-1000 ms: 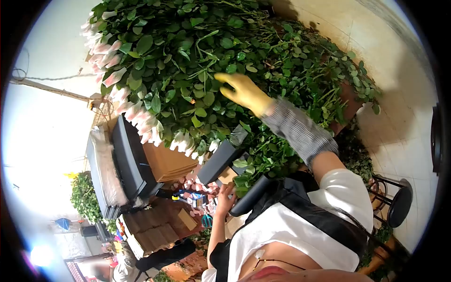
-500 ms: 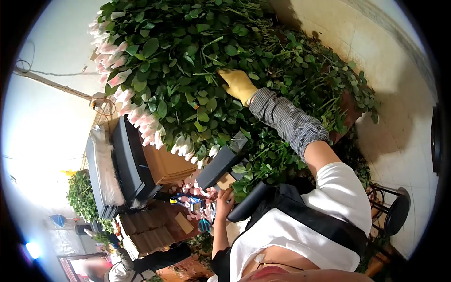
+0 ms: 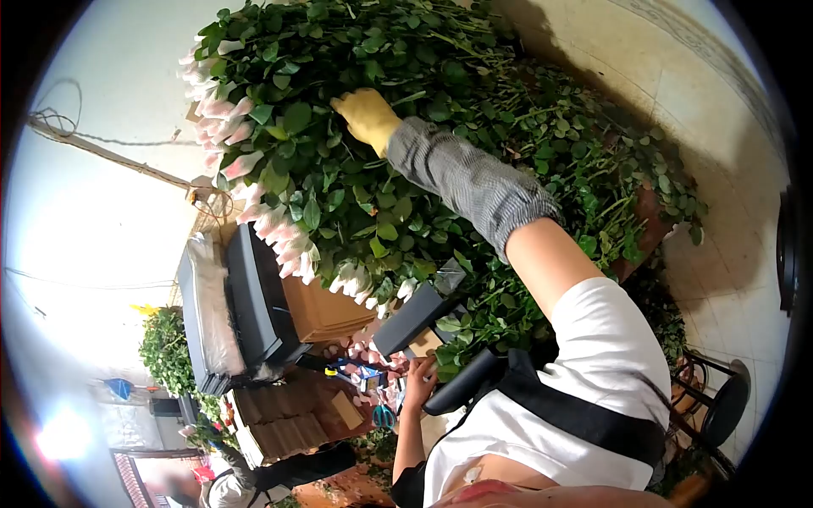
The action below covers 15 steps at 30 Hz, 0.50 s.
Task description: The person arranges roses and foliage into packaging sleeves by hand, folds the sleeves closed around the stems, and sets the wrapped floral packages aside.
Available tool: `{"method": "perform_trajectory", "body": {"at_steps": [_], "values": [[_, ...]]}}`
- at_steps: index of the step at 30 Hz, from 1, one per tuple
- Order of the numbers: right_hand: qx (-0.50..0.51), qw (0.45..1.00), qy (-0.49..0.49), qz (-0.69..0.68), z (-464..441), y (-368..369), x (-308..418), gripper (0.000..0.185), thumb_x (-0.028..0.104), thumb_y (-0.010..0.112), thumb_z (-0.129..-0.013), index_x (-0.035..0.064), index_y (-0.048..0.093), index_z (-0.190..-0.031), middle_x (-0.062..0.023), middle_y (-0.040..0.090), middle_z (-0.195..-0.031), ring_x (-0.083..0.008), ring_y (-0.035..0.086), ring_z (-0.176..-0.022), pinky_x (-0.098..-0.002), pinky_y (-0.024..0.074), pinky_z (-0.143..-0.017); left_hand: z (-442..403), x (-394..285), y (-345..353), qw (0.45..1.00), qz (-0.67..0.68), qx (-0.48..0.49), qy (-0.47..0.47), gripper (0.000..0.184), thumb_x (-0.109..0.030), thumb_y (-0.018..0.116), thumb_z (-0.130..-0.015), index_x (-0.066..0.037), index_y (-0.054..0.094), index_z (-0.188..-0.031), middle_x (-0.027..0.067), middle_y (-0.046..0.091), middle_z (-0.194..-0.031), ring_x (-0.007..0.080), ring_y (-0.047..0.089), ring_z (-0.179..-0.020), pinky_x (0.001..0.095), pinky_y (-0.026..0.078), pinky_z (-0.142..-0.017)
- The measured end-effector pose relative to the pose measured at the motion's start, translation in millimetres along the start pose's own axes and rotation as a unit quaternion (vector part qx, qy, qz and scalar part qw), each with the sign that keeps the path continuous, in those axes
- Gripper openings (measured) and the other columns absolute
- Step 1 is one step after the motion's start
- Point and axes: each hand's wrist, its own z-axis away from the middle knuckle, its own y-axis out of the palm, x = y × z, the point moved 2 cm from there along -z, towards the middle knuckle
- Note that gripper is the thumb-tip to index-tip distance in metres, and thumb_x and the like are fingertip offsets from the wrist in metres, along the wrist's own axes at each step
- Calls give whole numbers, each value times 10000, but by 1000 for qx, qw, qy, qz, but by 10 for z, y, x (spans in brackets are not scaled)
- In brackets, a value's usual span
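Observation:
My right hand (image 3: 367, 118), in a yellow glove with a grey checked sleeve above it, reaches into the leaves of a large heap of green rose stems (image 3: 474, 110). Its fingers are bent together and their tips are partly lost among the leaves. Pale pink and white rose heads (image 3: 284, 237) in netting line the heap's left edge. My bare left hand (image 3: 419, 379) is lower down, fingers curled at the edge of a small brown cardboard piece (image 3: 425, 342), beside a dark grey box-like piece (image 3: 411, 322). What it grips is unclear.
Dark stacked boxes (image 3: 254, 296) and brown cardboard (image 3: 326, 306) lie left of the roses. Blue-handled scissors (image 3: 384, 415) lie near my left hand. A black stool (image 3: 727, 402) stands at the right. Another person (image 3: 233, 487) is at the lower left.
My gloved right hand has moved up and left across the leaves, and its arm is stretched further out. My left hand stays by the cardboard piece. The view has shifted slightly.

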Motion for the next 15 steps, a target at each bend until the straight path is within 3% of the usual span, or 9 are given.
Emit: {"method": "perform_trajectory", "body": {"at_steps": [3, 5, 6, 10, 13, 15], "values": [[-49, 999, -7, -10, 119, -3, -30, 393, 59, 631, -831, 85, 648, -1223, -109, 705, -1048, -279, 671, -960, -412, 531, -855, -26, -96, -26, 1000, -17, 16, -19, 397, -36, 713, -817, -41, 661, -1211, 144, 579, -1123, 313, 602, -1053, 361, 492, -925], [-97, 991, -4, -87, 203, 5, -60, 445, 84, 681, -797, 63, 640, -1240, -135, 697, -1004, -325, 662, -934, -405, 531, -851, -19, -148, -43, 1000, -20, 4, 9, 390, -33, 702, -827, -32, 656, -1214, 150, 580, -1139, 327, 601, -1062, 365, 496, -925], [-66, 990, 49, -114, 223, -94, -23, 473, 45, 663, -793, 79, 626, -1264, -110, 701, -1033, -287, 667, -976, -394, 515, -867, -25, -156, -40, 1000, -9, 8, -6, 388, -30, 697, -827, -29, 656, -1213, 152, 580, -1142, 328, 600, -1069, 366, 492, -934], [-35, 998, 51, -26, 715, -655, 221, 603, 81, 750, -727, 92, 575, -1304, -85, 685, -1025, -271, 658, -977, -356, 492, -871, -34, -107, -8, 1000, -10, -3, 9, 387, -25, 689, -820, -17, 659, -1206, 168, 577, -1137, 341, 598, -1074, 372, 489, -941], [-10, 998, 7, -59, 1320, -550, 146, 446, -42, 660, -736, 128, 626, -1146, -84, 672, -993, -297, 639, -955, -407, 488, -884, -35, -69, 2, 1000, -11, -7, 16, 394, -26, 693, -815, -22, 665, -1208, 167, 580, -1121, 340, 600, -1056, 377, 492, -929], [11, 996, -82, -44, 1722, -467, 144, 491, -51, 643, -685, 140, 624, -1137, -73, 612, -879, -315, 602, -877, -449, 466, -881, -37, -50, 15, 1000, -10, -6, 24, 398, -26, 695, -812, -25, 668, -1209, 166, 581, -1112, 340, 600, -1047, 380, 494, -923]]}}
